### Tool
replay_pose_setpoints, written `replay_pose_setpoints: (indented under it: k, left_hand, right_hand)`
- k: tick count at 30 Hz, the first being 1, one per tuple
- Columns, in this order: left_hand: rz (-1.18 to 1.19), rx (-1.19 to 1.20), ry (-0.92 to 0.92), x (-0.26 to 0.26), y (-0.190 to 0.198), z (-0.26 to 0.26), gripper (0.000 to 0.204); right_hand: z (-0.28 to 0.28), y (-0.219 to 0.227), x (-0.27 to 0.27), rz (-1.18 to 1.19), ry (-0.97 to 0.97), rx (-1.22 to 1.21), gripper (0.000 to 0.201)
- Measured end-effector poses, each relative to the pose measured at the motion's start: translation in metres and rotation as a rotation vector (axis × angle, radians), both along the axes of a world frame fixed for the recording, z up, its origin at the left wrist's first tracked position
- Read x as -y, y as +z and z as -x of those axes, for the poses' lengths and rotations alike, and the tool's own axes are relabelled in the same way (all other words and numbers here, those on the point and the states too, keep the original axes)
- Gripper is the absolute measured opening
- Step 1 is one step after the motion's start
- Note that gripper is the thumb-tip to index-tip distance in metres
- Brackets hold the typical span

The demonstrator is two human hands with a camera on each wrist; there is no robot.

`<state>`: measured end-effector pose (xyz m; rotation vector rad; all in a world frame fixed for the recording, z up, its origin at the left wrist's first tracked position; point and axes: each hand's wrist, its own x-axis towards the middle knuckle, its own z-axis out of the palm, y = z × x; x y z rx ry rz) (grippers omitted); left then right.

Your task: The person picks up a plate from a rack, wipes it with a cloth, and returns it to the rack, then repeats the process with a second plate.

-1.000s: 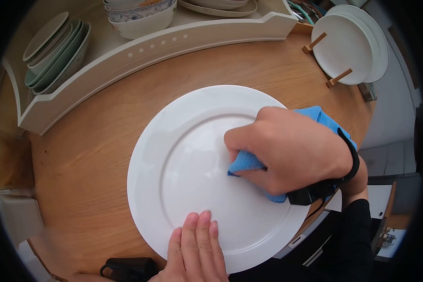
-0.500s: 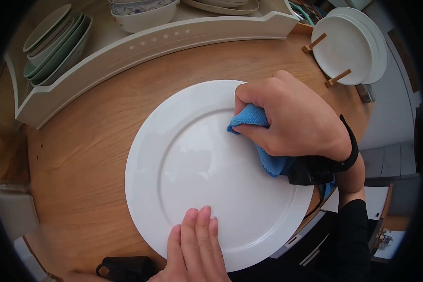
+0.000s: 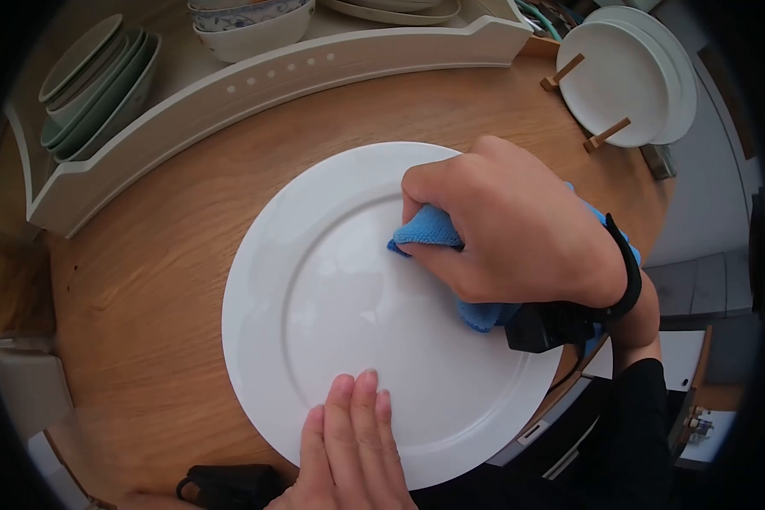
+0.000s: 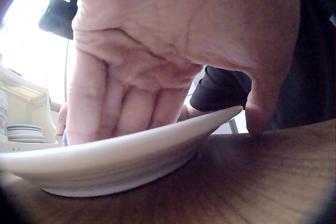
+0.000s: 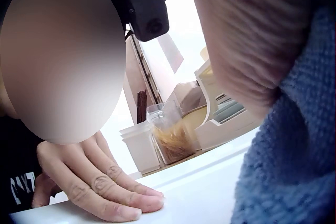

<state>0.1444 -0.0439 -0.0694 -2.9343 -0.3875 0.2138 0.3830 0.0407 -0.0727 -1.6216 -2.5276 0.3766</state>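
Observation:
A large white plate [image 3: 340, 297] with a wide rim lies on the wooden table. My right hand [image 3: 518, 225] grips a bunched blue cloth [image 3: 429, 228] and presses it on the plate's far right part. The cloth's loose end shows behind the wrist, and in the right wrist view the blue cloth [image 5: 289, 145] fills the right side. My left hand [image 3: 348, 450] rests straight fingers on the plate's near side. In the left wrist view the left hand's fingers [image 4: 131, 108] reach over the plate's edge, its thumb outside the rim near the table.
A cream rack [image 3: 255, 81] along the back holds stacked bowls [image 3: 102, 93] and dishes. White plates [image 3: 616, 81] stand upright between wooden pegs at the back right. A black object [image 3: 229, 484] lies at the table's near edge. A clear container [image 5: 173, 134] shows in the right wrist view.
My right hand moved with the cloth up the plate toward the far rim, then a little back down and left. My left hand stays on the plate's near side.

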Motion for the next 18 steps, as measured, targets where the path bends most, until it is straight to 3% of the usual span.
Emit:
replay_pose_setpoints:
  k: [7,10,11,13,17,18]
  left_hand:
    - [-0.002,0.013,-0.003,-0.001,0.002,-0.002,0.039]
    - [0.029,0.043,0.023,0.001,-0.002,0.0,0.039]
    - [0.03,0.042,0.023,0.003,-0.003,0.0,0.039]
    - [0.489,0.298,0.29,0.005,-0.006,-0.001,0.04]
    - [0.416,0.339,0.325,0.009,-0.01,-0.002,0.04]
    - [0.224,0.181,0.171,0.004,-0.004,-0.001,0.04]
  right_hand:
    - [0.007,-0.001,0.008,0.028,0.033,-0.023,0.013]
    - [-0.001,0.002,-0.005,-0.013,-0.054,0.041,0.015]
    - [0.001,0.007,-0.01,0.094,-0.137,0.024,0.017]
    - [-0.003,0.001,-0.009,0.002,-0.074,0.001,0.017]
    - [0.006,-0.004,0.002,0.033,0.053,-0.059,0.016]
    - [0.009,-0.005,0.007,0.037,0.034,-0.045,0.015]
